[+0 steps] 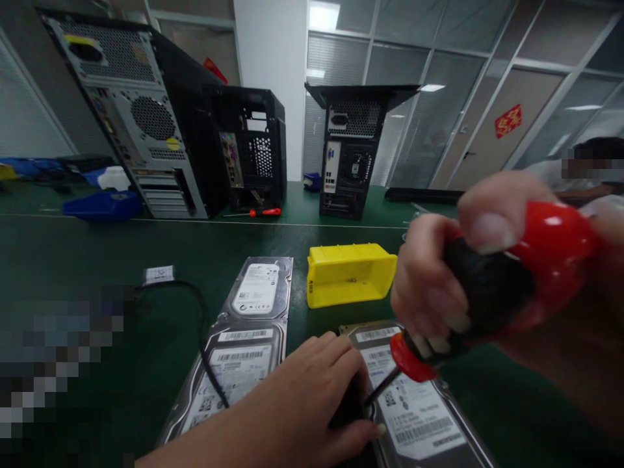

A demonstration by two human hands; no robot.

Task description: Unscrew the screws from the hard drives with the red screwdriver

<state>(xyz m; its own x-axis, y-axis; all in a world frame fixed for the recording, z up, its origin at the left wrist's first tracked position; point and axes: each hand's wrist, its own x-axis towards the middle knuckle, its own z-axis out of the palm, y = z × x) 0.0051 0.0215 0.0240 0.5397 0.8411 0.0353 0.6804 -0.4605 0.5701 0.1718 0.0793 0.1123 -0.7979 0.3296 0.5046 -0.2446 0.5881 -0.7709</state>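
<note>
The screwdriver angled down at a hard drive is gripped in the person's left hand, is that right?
Not quite: the head view shows the screwdriver gripped in the right hand. The left hand lies beside its shaft instead. The screwdriver is indeed angled down at a hard drive.

Right hand (439, 286) is up and wrapped pretty tight, thumb (492, 231) on top; left hand (326, 390) sits lower, back up, fingers (357, 369) kinda bent.

Bin (348, 279) behind right drive (419, 413), towers (182, 123) beyond
</note>
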